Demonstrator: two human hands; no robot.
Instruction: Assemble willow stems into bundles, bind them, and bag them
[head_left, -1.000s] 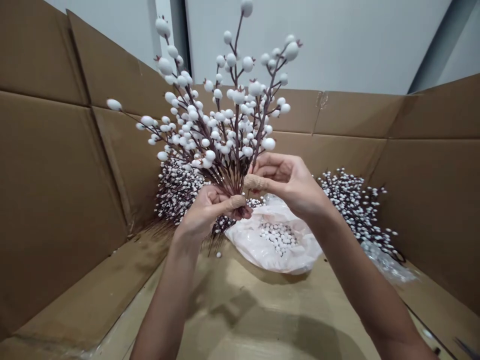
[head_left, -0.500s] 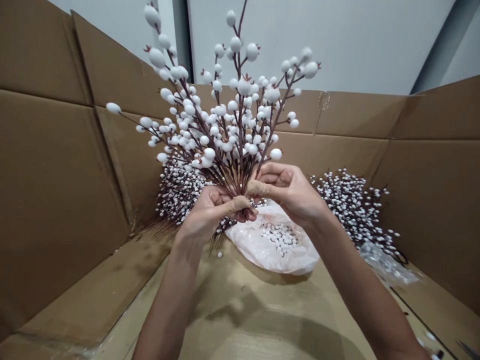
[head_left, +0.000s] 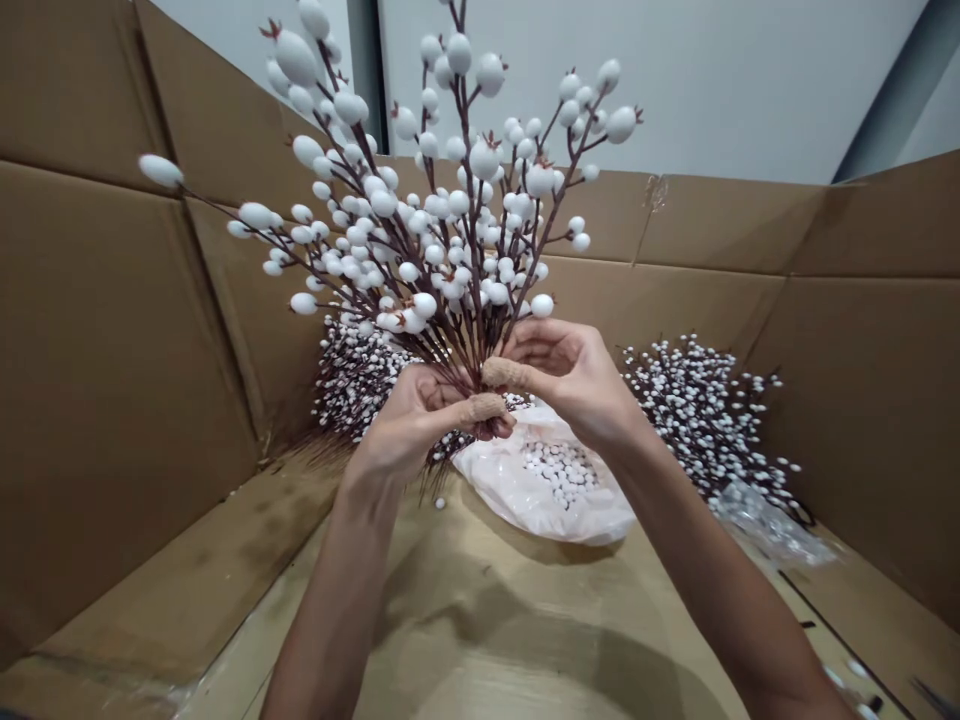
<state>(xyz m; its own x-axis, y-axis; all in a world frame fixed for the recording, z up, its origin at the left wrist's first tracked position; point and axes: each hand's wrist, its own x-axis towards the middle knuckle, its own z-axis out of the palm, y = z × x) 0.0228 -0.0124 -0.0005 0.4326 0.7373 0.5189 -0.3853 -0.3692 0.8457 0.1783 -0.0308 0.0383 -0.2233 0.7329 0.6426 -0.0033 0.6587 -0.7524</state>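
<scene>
A fanned-out bunch of artificial berry stems (head_left: 450, 240), with white berries on dark brown twigs, stands upright between my hands. My left hand (head_left: 427, 415) is closed round the gathered lower stems, its thumb laid across the front. Just above and to the right, my right hand (head_left: 559, 375) pinches the stems where they spread apart. Tan wrapping covers both thumbs. The stem ends below the fingers are mostly hidden.
A white plastic bag (head_left: 495, 480) holding loose white berries lies behind the hands. Piles of berry stems rest at the left (head_left: 352, 385) and right (head_left: 701, 420). Clear plastic wrap (head_left: 772, 525) lies by the right pile. Cardboard walls (head_left: 97, 380) enclose the table (head_left: 480, 640).
The bunch has tilted nearer and spreads wider to the left in view. My right hand has shifted slightly left, closer to the left thumb. Both hands keep their grip.
</scene>
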